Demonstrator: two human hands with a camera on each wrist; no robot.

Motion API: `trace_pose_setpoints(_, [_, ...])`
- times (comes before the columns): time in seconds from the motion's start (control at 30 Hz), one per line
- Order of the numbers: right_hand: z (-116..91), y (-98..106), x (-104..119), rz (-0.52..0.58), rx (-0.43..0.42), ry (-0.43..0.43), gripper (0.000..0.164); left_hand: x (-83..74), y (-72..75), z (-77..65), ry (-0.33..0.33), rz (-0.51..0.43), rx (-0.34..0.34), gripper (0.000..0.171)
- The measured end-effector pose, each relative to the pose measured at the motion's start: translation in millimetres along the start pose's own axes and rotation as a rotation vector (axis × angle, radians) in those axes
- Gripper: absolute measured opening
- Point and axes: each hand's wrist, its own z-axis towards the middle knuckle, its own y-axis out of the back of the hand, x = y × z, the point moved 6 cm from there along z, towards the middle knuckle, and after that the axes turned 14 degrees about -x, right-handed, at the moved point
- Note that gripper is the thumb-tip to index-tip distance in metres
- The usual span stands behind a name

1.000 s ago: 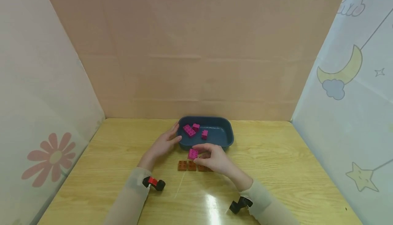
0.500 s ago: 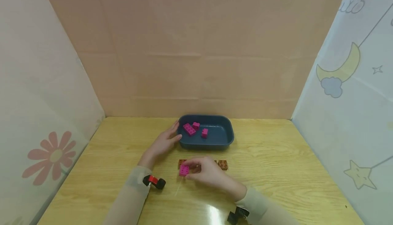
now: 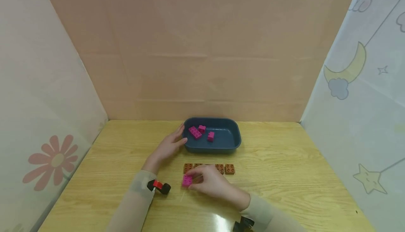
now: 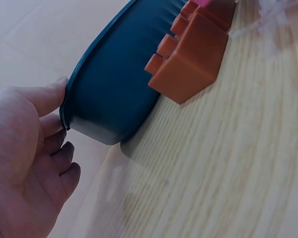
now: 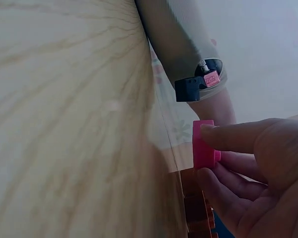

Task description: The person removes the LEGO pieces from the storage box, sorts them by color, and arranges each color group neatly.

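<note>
In the head view my right hand point(image 3: 210, 182) pinches a magenta toy building brick point(image 3: 187, 181) between thumb and fingers, low over the table just in front of the left end of a row of brown bricks point(image 3: 229, 169). The right wrist view shows that magenta brick point(image 5: 203, 146) side-on, beside the brown bricks point(image 5: 196, 206). My left hand point(image 3: 169, 147) touches the left side of a dark blue bin point(image 3: 221, 150), fingers extended along it. In the left wrist view the thumb and a finger of the left hand point(image 4: 27, 148) meet the bin's rim point(image 4: 64, 111).
Inside the bin lie a long magenta brick point(image 3: 195, 132) and two smaller magenta bricks point(image 3: 211, 136). The wood table point(image 3: 284, 175) ends at a tan backdrop point(image 3: 202, 66), with pale printed side panels point(image 3: 364, 119). Part of the brown row is hidden behind the right hand.
My right hand has carried the magenta brick left and toward the person, from above the brown row to just in front of its left end. The left hand stays at the bin.
</note>
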Motion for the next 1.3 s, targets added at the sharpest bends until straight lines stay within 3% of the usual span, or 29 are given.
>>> trace_pose_setpoints(0.6, [-2.4,-4.7,11.2,-0.228,0.006,0.130,0.036,0.2,2.1,-1.0,0.026,0.001,0.011,0.076])
trace_pose_setpoints(1.0, [-2.6,-5.7,7.7,-0.221,0.020,0.108,0.035,-1.2,0.7,-1.7,-0.012,0.026,0.007,0.073])
trace_pose_setpoints(1.3, [-2.4,-5.9,8.3,-0.220,0.016,0.120,0.038,-2.8,2.3,-1.1,-0.005,0.036,0.008,0.076])
